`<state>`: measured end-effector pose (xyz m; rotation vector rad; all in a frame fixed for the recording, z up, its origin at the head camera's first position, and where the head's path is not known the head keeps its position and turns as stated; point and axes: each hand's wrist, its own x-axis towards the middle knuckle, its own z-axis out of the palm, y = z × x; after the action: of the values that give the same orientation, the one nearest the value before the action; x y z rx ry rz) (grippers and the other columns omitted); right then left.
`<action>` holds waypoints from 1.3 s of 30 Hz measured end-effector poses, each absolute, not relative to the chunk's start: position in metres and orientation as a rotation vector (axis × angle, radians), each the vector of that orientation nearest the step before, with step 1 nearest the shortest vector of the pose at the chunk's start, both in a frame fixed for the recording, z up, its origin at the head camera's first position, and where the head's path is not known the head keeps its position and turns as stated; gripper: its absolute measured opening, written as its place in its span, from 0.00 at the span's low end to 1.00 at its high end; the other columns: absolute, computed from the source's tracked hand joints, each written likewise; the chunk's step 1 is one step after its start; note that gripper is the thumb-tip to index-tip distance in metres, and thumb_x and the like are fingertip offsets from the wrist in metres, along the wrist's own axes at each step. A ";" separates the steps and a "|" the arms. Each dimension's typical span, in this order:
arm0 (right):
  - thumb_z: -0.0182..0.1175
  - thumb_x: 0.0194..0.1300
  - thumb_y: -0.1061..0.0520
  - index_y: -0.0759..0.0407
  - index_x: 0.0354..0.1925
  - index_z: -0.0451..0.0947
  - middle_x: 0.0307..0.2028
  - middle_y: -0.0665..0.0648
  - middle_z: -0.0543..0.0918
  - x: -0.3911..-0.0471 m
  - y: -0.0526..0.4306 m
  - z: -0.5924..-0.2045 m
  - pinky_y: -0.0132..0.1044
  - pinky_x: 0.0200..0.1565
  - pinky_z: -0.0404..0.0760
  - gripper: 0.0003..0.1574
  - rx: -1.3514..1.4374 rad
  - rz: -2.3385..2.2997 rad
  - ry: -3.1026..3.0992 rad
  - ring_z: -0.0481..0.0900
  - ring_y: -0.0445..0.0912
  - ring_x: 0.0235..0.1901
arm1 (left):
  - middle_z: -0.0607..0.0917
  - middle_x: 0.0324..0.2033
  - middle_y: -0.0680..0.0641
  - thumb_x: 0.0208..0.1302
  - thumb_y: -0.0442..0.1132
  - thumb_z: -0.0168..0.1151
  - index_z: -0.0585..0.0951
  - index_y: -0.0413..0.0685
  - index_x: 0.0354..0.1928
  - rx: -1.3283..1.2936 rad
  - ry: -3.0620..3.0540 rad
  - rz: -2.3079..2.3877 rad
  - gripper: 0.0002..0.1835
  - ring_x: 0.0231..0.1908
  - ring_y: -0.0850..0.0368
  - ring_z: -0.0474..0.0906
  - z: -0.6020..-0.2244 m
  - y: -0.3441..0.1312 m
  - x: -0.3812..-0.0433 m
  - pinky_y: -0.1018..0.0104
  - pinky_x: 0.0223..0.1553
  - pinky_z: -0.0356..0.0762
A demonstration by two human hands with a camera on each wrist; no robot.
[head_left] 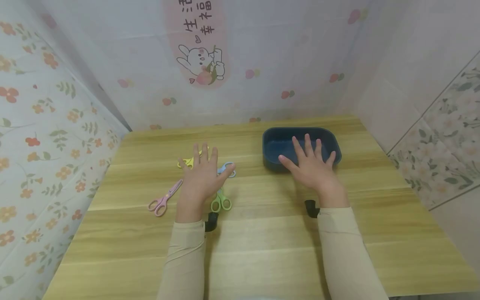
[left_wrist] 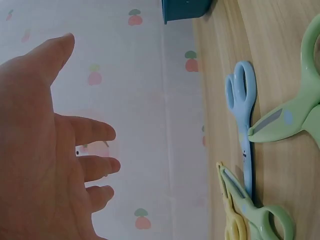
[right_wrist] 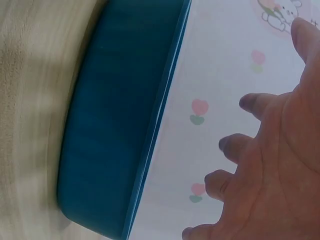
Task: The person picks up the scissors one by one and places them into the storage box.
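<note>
My left hand (head_left: pixel 200 179) hovers with spread fingers over several small scissors and holds nothing. Pink scissors (head_left: pixel 160 205) lie to its left, and yellow scissors (head_left: pixel 186 163) show past its fingers. Blue scissors (head_left: pixel 229 171) stick out by the thumb, with green scissors (head_left: pixel 221 203) nearer the wrist; my hand hides parts of them. A second green pair (left_wrist: pixel 267 220) shows low in the left wrist view, beside the yellow scissors (left_wrist: pixel 231 215). My right hand (head_left: pixel 313 171), fingers spread and holding nothing, is above the front of a dark blue rectangular basin (head_left: pixel 275 163).
The wood-grain table (head_left: pixel 258 258) ends at a patterned cloth backdrop (head_left: pixel 281 54). Floral cloth (head_left: pixel 45 158) hangs along the left, and flower-patterned panels (head_left: pixel 442 137) stand at the right. Black wrist-mounted pieces jut out by both sleeves.
</note>
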<state>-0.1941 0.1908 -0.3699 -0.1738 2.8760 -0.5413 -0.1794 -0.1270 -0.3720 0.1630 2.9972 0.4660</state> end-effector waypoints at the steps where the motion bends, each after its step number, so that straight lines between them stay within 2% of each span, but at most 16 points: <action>1: 0.27 0.71 0.11 0.41 0.86 0.22 0.83 0.62 0.16 -0.194 0.191 -0.370 0.86 0.67 0.19 0.63 -0.170 -0.541 2.874 0.15 0.71 0.81 | 0.37 0.87 0.40 0.73 0.81 0.33 0.48 0.52 0.87 0.165 2.996 0.460 0.54 0.85 0.40 0.21 -0.372 -0.127 -0.180 0.16 0.74 0.26; 6: 0.29 0.70 0.11 0.42 0.86 0.21 0.82 0.65 0.14 -0.197 0.193 -0.366 0.85 0.68 0.20 0.65 -0.160 -0.538 2.871 0.14 0.71 0.80 | 0.37 0.87 0.40 0.74 0.79 0.35 0.47 0.51 0.87 0.163 2.992 0.457 0.53 0.85 0.39 0.22 -0.370 -0.129 -0.179 0.16 0.74 0.26; 10: 0.30 0.69 0.10 0.44 0.85 0.21 0.82 0.70 0.17 -0.203 0.204 -0.363 0.87 0.68 0.23 0.68 -0.151 -0.502 2.891 0.16 0.75 0.80 | 0.38 0.87 0.40 0.75 0.78 0.36 0.48 0.52 0.87 0.166 2.988 0.475 0.52 0.85 0.39 0.22 -0.368 -0.131 -0.178 0.16 0.74 0.26; 14: 0.32 0.69 0.10 0.46 0.86 0.21 0.83 0.76 0.27 -0.212 0.225 -0.359 0.88 0.68 0.28 0.69 -0.134 -0.473 2.918 0.24 0.81 0.80 | 0.39 0.87 0.40 0.75 0.79 0.35 0.49 0.53 0.87 0.173 2.979 0.490 0.52 0.85 0.39 0.23 -0.368 -0.132 -0.178 0.16 0.73 0.25; 18: 0.35 0.69 0.11 0.48 0.86 0.21 0.83 0.78 0.39 -0.223 0.245 -0.355 0.86 0.70 0.37 0.70 -0.135 -0.452 2.922 0.37 0.80 0.80 | 0.40 0.87 0.39 0.75 0.79 0.34 0.49 0.53 0.87 0.173 2.969 0.508 0.52 0.86 0.39 0.24 -0.370 -0.133 -0.178 0.16 0.74 0.25; 21: 0.36 0.69 0.11 0.48 0.85 0.19 0.83 0.79 0.38 -0.230 0.260 -0.355 0.84 0.71 0.48 0.71 -0.129 -0.459 2.892 0.45 0.81 0.78 | 0.40 0.87 0.40 0.76 0.78 0.35 0.49 0.54 0.87 0.171 2.956 0.526 0.50 0.86 0.39 0.23 -0.371 -0.132 -0.178 0.17 0.75 0.25; 25: 0.37 0.69 0.11 0.49 0.85 0.19 0.82 0.81 0.33 -0.239 0.281 -0.359 0.82 0.69 0.57 0.72 -0.107 -0.498 2.845 0.49 0.85 0.75 | 0.39 0.87 0.41 0.76 0.78 0.35 0.48 0.55 0.87 0.174 2.948 0.527 0.50 0.85 0.41 0.21 -0.373 -0.132 -0.178 0.18 0.75 0.24; 31: 0.40 0.69 0.12 0.48 0.86 0.22 0.81 0.84 0.33 -0.253 0.307 -0.374 0.84 0.67 0.56 0.72 -0.110 -0.502 2.829 0.45 0.87 0.75 | 0.40 0.87 0.40 0.75 0.78 0.33 0.48 0.54 0.87 0.183 2.948 0.507 0.51 0.86 0.40 0.22 -0.374 -0.133 -0.177 0.18 0.75 0.25; 39: 0.40 0.70 0.12 0.48 0.85 0.16 0.76 0.92 0.39 -0.256 0.324 -0.382 0.85 0.66 0.56 0.73 -0.093 -0.483 2.756 0.45 0.89 0.73 | 0.41 0.87 0.39 0.76 0.77 0.35 0.51 0.52 0.87 0.172 2.947 0.472 0.50 0.86 0.37 0.25 -0.378 -0.135 -0.176 0.15 0.74 0.28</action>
<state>-0.2563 0.3244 -0.3824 -0.0928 2.7557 -0.4830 -0.1762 -0.1349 -0.3779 0.1716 2.9470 0.4722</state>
